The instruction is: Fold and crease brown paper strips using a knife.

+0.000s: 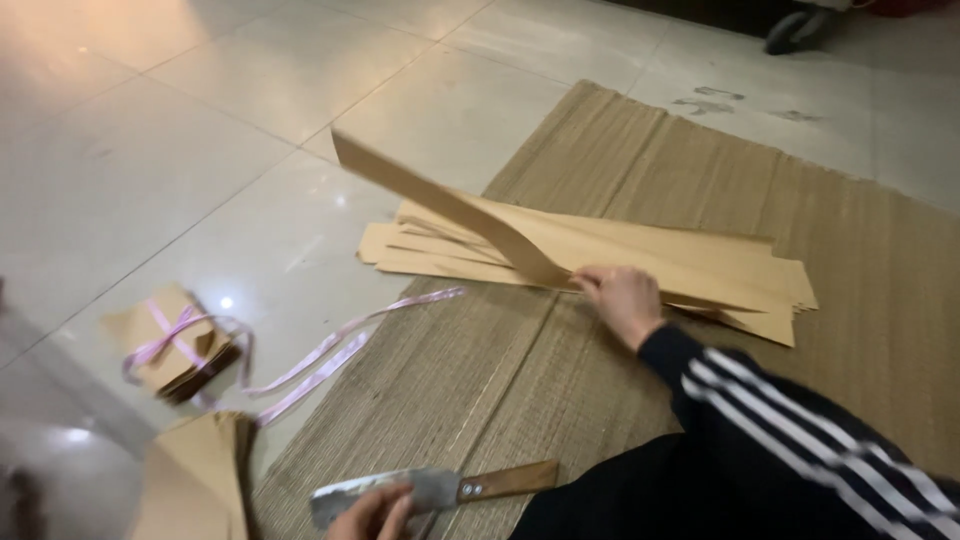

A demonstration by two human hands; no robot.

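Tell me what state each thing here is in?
Paper strips: stacked flat on the mat, one strip lifted and bent.
Right hand: pinching the lifted strip.
Left hand: resting on the cleaver, which lies flat.
Bundle: tied with pink ribbon, ends loose.

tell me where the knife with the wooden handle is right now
The knife lies at the bottom edge of the head view on the woven mat, with the left hand on its blade, well below the stack of brown paper strips.
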